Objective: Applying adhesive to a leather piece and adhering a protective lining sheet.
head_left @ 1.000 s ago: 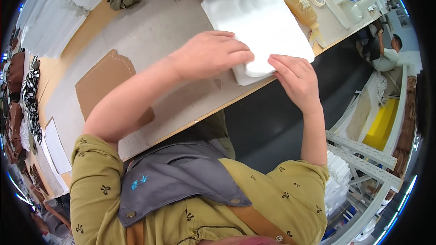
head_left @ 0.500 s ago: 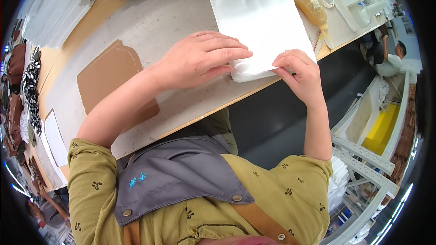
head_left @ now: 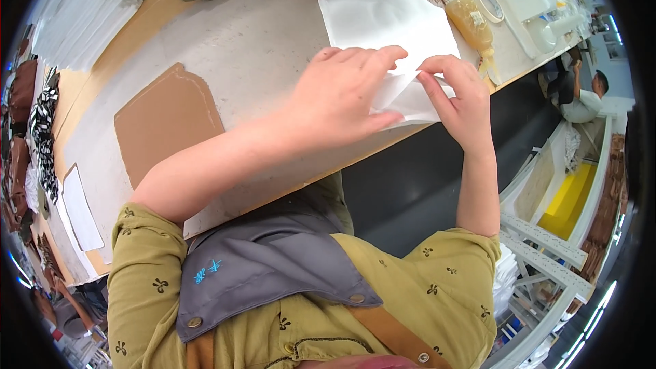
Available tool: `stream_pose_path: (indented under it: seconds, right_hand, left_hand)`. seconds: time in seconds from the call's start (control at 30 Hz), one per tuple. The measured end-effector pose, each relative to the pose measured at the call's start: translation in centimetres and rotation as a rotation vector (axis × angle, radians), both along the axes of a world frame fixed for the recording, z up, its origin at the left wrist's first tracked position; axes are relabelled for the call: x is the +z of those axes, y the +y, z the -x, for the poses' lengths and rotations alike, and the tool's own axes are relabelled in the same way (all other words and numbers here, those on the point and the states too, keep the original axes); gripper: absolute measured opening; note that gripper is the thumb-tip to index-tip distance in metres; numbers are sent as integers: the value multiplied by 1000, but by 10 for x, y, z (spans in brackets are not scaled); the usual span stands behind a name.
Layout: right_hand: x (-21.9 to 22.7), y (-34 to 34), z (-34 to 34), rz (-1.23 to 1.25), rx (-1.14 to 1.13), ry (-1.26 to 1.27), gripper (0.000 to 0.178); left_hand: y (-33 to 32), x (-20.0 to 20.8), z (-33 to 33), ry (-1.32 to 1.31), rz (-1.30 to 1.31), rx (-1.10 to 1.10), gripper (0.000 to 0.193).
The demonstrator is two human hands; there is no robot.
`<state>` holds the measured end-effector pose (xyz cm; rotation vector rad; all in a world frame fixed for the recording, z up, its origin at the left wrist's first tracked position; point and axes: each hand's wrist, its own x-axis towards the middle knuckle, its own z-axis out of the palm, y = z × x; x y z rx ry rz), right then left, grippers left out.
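R hand (head_left: 465,106): thumb + index pinched on lifted edge of white sheets (head_left: 389,20). L hand (head_left: 342,96): open, thumb spread wide from fingers, over sheets' L side; contact unclear, can't tell. Sheets flat on surface (head_left: 266,48), nr front edge, R of brown panel (head_left: 167,113).

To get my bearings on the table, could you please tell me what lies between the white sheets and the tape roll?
In the head view, an amber bottle lies between the white sheets and the tape roll.
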<state>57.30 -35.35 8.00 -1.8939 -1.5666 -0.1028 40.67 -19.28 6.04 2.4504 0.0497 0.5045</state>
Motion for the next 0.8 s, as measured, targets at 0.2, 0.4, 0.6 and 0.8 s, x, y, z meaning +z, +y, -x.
stream_pose_path:
  seconds: [0.2, 0.4, 0.6, 0.8]
  right_hand:
    - [4, 33, -32, -91, -21, -162, 9]
    - [-11, 77, -67, -121, -91, -392, 15]
    - [-10, 59, -51, -69, -97, -428, 33]
    - [-13, 48, -28, 68, 86, -506, 40]
  left_hand:
    - [25, -10, -14, -20, 364, 184, 46]
    - [68, -11, -38, 172, 720, 306, 50]
    - [78, -14, -40, 242, 988, 385, 55]
    - [77, -16, -40, 141, 1075, 428, 54]
